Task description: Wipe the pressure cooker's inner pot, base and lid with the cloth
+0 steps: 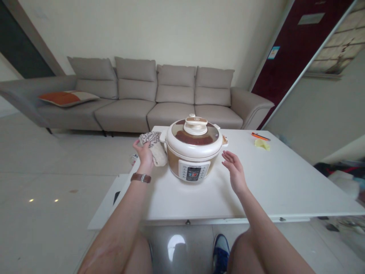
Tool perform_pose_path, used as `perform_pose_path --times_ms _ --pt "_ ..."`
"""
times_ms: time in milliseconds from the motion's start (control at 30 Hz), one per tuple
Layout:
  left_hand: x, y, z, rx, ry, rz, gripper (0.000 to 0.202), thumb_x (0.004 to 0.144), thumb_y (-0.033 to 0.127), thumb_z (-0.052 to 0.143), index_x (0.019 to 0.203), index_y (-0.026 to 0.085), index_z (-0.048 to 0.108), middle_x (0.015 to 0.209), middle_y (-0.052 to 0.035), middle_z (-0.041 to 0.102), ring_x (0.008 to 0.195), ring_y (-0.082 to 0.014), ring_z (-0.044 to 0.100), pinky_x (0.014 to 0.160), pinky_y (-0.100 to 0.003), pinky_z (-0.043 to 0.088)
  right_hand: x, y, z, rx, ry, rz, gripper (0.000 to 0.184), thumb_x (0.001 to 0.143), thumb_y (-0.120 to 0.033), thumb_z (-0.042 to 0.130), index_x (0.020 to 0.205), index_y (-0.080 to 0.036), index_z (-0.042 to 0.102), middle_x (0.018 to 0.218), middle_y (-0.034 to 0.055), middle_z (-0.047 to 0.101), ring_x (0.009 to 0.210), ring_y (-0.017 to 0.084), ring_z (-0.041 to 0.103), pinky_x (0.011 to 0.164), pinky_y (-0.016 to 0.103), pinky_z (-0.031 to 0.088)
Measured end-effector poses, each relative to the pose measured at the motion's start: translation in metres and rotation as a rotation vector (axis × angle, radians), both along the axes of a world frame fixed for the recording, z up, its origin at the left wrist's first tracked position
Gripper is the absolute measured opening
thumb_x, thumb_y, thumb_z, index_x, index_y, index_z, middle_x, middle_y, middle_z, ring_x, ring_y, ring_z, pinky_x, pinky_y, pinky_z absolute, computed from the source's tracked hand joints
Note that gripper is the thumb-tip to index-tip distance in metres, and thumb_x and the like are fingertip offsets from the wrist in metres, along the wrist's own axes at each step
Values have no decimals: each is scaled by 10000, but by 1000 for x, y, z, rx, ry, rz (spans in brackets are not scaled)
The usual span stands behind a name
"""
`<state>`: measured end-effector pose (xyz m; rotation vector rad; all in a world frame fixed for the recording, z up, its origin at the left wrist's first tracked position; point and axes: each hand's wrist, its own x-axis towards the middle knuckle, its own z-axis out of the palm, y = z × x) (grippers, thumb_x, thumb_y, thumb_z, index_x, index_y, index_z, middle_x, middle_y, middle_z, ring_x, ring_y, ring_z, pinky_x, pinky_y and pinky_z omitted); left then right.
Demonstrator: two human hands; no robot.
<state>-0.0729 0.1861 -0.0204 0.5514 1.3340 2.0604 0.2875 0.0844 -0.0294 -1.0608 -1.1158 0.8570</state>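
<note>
In front of me a white and gold electric pressure cooker (173, 161) stands upright on the white table, its lid on and its button panel facing me. To its left, my left hand (145, 154) grips a beige cloth (159, 155) with a dark pattern; the cloth hangs beside the cooker's left handle, and I cannot tell whether they touch. My right hand (234, 167) is held in the air just right of the cooker, apart from it, fingers stretched out and holding nothing.
On the white table (273, 182), an orange-handled tool (261, 136) and a crumpled yellow cloth or paper (262, 144) lie at the far right. Behind stands a grey sofa (171, 112) with an orange and white cushion (67, 98). The table's front edge is close to my knees.
</note>
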Motion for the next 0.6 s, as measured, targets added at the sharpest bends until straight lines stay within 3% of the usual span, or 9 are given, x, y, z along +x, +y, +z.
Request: perform_pose_path --times_ms 100,267,400,600 --pt "5 0 7 14 -70 -199 395 768 169 656 1148 211 559 1112 -88 717 1071 -241 724 1006 -400 562 -6 3 8 3 83 -5 466 807 -386 739 1253 -303 633 1484 90 636 1441 303 541 1212 576 381" --pt "6 -1 14 -10 -348 -544 235 838 271 642 1034 156 701 1030 -150 779 1087 -292 751 1001 -413 599 -13 8 22 53 178 -10 412 863 -423 643 1257 -302 626 1540 81 583 1470 280 519 1173 530 440" --pt "2 -2 15 0 -414 -569 221 822 227 654 1020 156 721 1037 -145 796 1120 -300 749 1035 -434 596 -12 12 22 -10 275 -74 307 813 -397 715 1094 -293 647 1344 61 686 1392 272 593 1208 519 443" --pt "4 -6 19 -60 -455 -555 143 817 198 646 933 154 720 945 -133 801 1086 -295 760 1034 -439 597 -14 11 36 -43 518 84 354 795 -405 657 1123 -274 647 1207 107 740 1319 287 643 1277 580 353"
